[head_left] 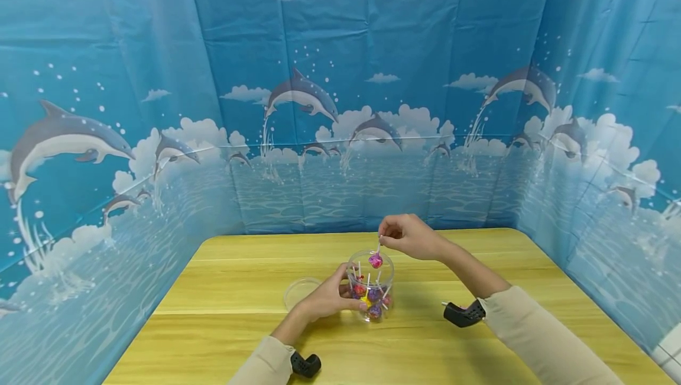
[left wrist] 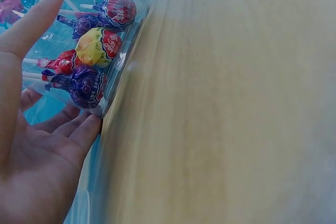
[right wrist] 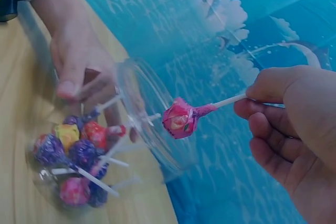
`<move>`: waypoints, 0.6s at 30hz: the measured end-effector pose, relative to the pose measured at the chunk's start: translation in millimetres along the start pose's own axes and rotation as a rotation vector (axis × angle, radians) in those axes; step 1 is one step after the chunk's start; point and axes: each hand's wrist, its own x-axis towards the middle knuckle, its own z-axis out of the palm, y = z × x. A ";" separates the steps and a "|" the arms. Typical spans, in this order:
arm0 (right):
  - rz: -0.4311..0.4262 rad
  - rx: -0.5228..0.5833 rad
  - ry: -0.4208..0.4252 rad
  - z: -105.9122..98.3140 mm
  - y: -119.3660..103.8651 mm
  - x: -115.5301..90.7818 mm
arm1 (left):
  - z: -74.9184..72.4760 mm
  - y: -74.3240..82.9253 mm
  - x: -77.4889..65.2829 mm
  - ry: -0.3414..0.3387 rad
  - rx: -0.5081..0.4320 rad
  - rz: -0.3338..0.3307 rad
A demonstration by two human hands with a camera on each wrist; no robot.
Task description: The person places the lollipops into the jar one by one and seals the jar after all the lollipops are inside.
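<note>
A clear plastic jar (head_left: pixel 392 281) stands on the table, holding several wrapped lollipops (right wrist: pixel 83 153) in purple, red, yellow and pink. My left hand (head_left: pixel 331 297) grips its side, with the thumb on the near side and the other fingers round the left in the left wrist view. Between thumb and forefinger, my right hand (head_left: pixel 414 237) pinches the white stick of a pink lollipop (right wrist: pixel 179 119). That lollipop hangs head down at the jar's open mouth; whether its head is below the rim, I cannot tell.
A round clear lid (head_left: pixel 298 293) lies on the wooden table (head_left: pixel 234 290), left of the jar. Near the right wrist's black camera (head_left: pixel 464 314), a white stick (head_left: pixel 444 303) shows, its other end mostly hidden. A blue dolphin-print curtain (head_left: pixel 340 196) encloses the table's back and sides.
</note>
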 end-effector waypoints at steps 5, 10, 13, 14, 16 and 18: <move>-0.034 -0.013 -0.092 12.3 -3.0 7.7 | -0.5 -0.2 0.3 -0.014 -0.008 0.004; -0.058 -0.049 -0.173 25.3 -3.3 14.7 | -0.6 1.1 -0.4 -0.019 -0.004 0.005; -0.068 -0.081 -0.207 32.1 -3.6 17.4 | -0.3 1.7 -1.0 -0.014 0.006 0.006; -0.074 -0.091 -0.219 34.1 -3.8 18.2 | -0.4 1.4 -1.2 -0.015 0.006 0.006; -0.078 -0.103 -0.246 37.9 -4.3 19.9 | -0.6 0.7 -1.6 -0.019 0.005 0.005; -0.080 -0.114 -0.273 41.5 -5.5 21.6 | -0.8 0.2 -1.7 -0.026 0.000 0.010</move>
